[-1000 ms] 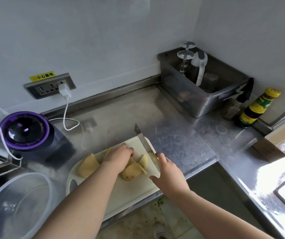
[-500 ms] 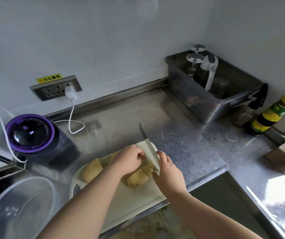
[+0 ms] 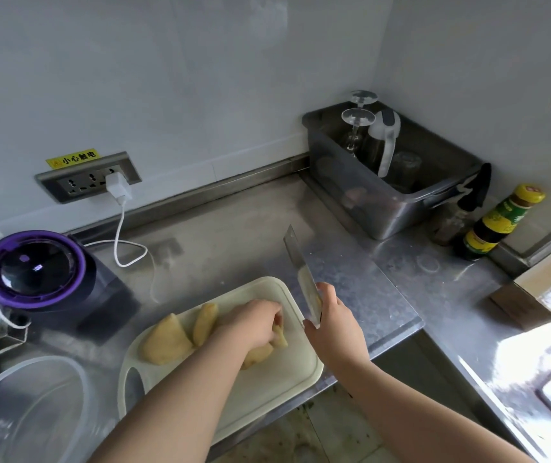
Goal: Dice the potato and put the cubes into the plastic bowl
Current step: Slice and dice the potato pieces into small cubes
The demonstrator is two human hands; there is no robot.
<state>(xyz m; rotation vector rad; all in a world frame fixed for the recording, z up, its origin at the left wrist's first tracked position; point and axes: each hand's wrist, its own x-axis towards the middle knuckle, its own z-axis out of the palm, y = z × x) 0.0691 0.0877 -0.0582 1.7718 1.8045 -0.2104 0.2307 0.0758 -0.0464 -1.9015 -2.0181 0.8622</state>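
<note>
Starting nearest: clear plastic bowl (image 3: 67, 365) sits lower left, just off the handle end of the cutting board (image 3: 267, 392), no cubes visible in it. The board, at the steel counter edge, carries the potato: big wedge (image 3: 165, 340) and thick slice (image 3: 205, 322) on its left half, smaller pieces (image 3: 260, 354) under the left hand (image 3: 254, 324), whose fingers curl down over them and pinch one. Right hand (image 3: 334, 325) is wrapped round the handle of the cleaver (image 3: 300, 272), blade off the board, right of the pieces, tip pointing away. Hands near, not touching.

Handling call: raw potato is firm and dense, with cut faces probably wet and slick. Wedges will likely rock on a rounded side, so put a flat face down, fingertips tucked, well back from the cut line. Still chunks, not dice.

Versus half a second ago: the blade was down against the potato beside the left fingers; now it's lifted clear and swung right.

Behind: purple blender (image 3: 33, 269), steel tub (image 3: 384, 208) holding glasses.
</note>
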